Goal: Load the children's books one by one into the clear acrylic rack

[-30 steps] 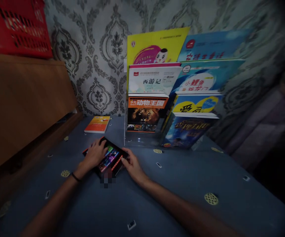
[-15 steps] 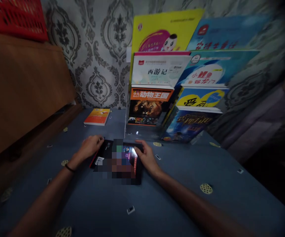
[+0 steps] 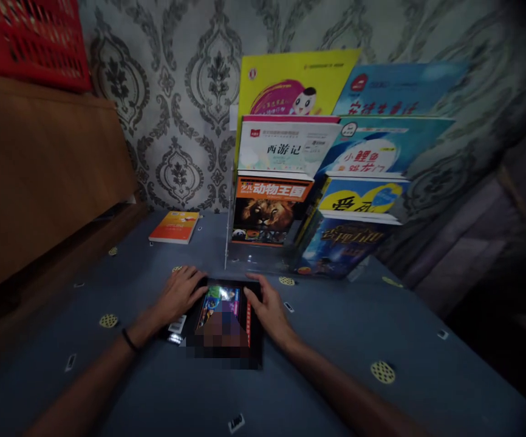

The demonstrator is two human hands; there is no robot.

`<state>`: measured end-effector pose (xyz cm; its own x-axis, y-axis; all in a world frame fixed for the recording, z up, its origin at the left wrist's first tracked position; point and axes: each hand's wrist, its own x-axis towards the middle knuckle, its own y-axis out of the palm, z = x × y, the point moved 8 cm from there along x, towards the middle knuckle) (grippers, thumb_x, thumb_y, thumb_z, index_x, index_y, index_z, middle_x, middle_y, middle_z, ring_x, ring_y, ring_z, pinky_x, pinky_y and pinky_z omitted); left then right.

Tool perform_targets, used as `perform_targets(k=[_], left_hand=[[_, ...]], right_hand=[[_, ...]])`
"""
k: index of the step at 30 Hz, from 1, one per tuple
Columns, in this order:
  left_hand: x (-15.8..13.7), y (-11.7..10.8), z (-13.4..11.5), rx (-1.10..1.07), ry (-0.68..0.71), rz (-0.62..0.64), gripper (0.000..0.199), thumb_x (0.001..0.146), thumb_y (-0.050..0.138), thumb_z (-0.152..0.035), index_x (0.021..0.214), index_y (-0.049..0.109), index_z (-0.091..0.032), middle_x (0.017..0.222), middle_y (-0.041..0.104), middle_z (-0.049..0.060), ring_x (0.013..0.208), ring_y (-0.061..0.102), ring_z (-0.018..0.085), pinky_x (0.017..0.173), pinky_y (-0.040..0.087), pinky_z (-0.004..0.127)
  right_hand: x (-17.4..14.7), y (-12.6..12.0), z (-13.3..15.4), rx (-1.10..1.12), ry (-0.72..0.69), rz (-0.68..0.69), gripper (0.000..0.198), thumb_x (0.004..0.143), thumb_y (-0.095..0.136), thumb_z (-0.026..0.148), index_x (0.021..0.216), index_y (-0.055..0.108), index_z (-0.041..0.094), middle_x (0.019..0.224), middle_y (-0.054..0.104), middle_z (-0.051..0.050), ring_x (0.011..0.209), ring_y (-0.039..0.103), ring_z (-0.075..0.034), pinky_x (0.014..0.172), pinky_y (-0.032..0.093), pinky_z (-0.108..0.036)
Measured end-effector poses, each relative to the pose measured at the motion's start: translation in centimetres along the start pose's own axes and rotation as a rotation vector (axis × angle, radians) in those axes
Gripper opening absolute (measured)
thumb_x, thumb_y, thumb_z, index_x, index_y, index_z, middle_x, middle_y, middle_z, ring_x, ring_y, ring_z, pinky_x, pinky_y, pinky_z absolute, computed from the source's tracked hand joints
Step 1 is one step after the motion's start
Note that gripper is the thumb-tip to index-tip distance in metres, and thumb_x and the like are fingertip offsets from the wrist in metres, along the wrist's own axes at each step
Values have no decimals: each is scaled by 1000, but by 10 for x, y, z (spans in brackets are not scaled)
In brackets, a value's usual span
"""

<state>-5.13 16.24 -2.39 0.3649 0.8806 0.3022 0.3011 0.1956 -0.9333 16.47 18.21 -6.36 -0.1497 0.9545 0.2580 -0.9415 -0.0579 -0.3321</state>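
A dark book (image 3: 254, 328) with a bright, colourful picture panel lies on the table in front of me, its lower part blurred by blocks. My left hand (image 3: 181, 297) rests over its upper left part, fingers stretched out and thumb near the picture panel. Below that hand a black cover with a white barcode (image 3: 177, 324) shows; I cannot tell whether it belongs to the same book. At the right edge, my right hand (image 3: 269, 308) has its thumb on top of the dark book and its other fingers along the side, partly hidden.
Behind the book stands a clear rack (image 3: 263, 262) with several upright books, one with a lion cover (image 3: 267, 212). An orange book (image 3: 174, 227) lies at the back left. A wooden cabinet (image 3: 44, 182) bears a red basket (image 3: 39, 45) at the left.
My left hand has moved right from the black cover's outer edge onto the dark book. More of the picture panel shows. The view has tilted up slightly; my right hand keeps its place.
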Motion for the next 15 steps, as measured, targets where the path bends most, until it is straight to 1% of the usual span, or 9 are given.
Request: perform_targets(k=[3, 6, 9, 13, 15], left_hand=[[0, -2, -1, 39, -33, -37, 30, 103, 44, -40, 110, 66, -20, 106, 64, 8, 103, 59, 24, 96, 47, 41], [1, -6, -3, 76, -57, -65, 31, 103, 45, -42, 99, 65, -18, 102, 64, 8, 100, 59, 24, 96, 47, 40], [2, -7, -2, 85, -94, -53, 34, 103, 46, -44, 94, 64, -17, 98, 65, 8, 98, 60, 24, 92, 47, 38], [1, -4, 6, 20, -175, 5, 38, 104, 43, -44, 86, 64, -19, 92, 66, 7, 90, 63, 22, 80, 47, 32], [0, -2, 11, -84, -215, 18, 38, 103, 44, -43, 80, 63, -19, 87, 66, 6, 84, 62, 20, 76, 44, 30]], right_hand=[[-1, 1, 2, -6, -9, 15, 39, 90, 56, 44, 124, 59, 25, 96, 69, -2, 81, 63, -20, 74, 53, -34], [-1, 0, 3, -3, -7, 0, 41, 90, 56, 46, 124, 59, 24, 100, 69, -3, 80, 62, -19, 75, 53, -35], [0, 0, 2, -14, -3, -8, 42, 89, 58, 47, 123, 60, 23, 91, 68, -2, 73, 60, -19, 70, 51, -34], [1, 1, 3, 19, 5, 12, 43, 89, 59, 50, 122, 61, 23, 80, 64, 0, 69, 59, -19, 64, 49, -32], [1, 1, 5, 34, 10, 18, 43, 89, 58, 51, 121, 61, 23, 79, 64, 0, 69, 59, -19, 64, 49, -32]])
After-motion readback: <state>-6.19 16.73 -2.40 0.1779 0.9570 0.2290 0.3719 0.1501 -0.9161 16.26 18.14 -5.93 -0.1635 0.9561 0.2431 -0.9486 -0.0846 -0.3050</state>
